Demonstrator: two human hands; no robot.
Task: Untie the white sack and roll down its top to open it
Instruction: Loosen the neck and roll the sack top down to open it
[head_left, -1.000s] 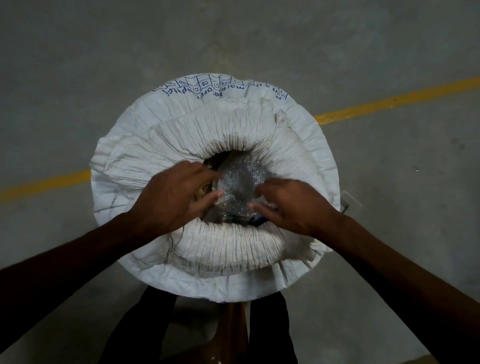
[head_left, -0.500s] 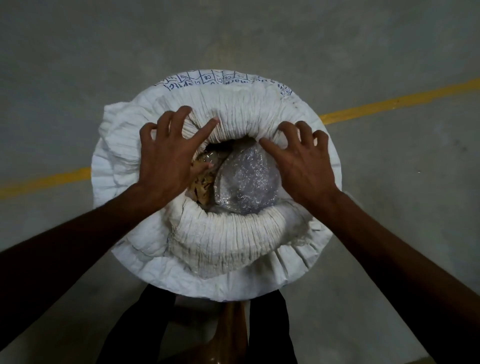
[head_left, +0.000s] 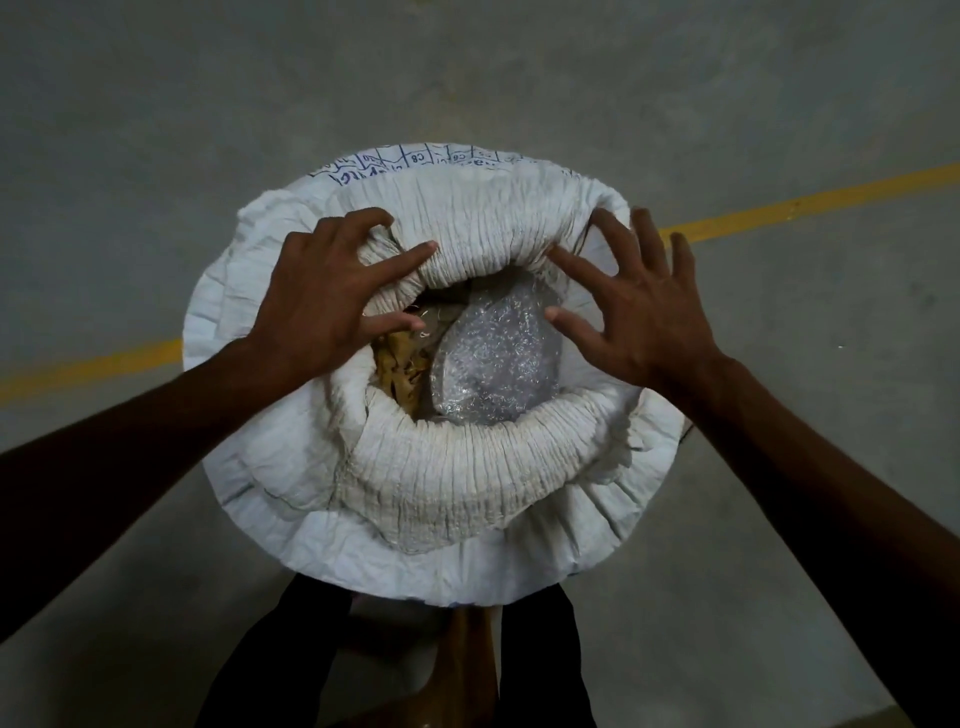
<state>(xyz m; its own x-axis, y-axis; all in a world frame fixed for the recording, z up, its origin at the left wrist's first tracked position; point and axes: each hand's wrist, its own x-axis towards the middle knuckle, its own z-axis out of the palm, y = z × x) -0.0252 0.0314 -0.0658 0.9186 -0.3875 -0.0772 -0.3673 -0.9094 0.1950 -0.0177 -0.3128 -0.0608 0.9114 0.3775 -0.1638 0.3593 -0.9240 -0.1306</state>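
The white sack (head_left: 457, 483) stands upright on the floor below me, its top rolled into a thick pleated ring around an open mouth. Blue print shows on its far side. Inside the mouth lie a clear plastic bag (head_left: 498, 358) and brown material (head_left: 397, 371). My left hand (head_left: 322, 296) grips the rolled rim at the far left of the mouth, fingers curled over the fabric and thumb inside. My right hand (head_left: 639, 312) rests with spread fingers on the rim at the far right, fingertips pressing the fabric without a closed grip.
The sack stands on a grey concrete floor (head_left: 156, 130) crossed by a yellow painted line (head_left: 810, 208). My legs in dark trousers (head_left: 291, 654) and a bare foot (head_left: 462, 670) are just below the sack.
Both hands moved from the near side of the mouth to the far rim and pushed the roll outward. The mouth has widened, showing more of the plastic bag and brown material.
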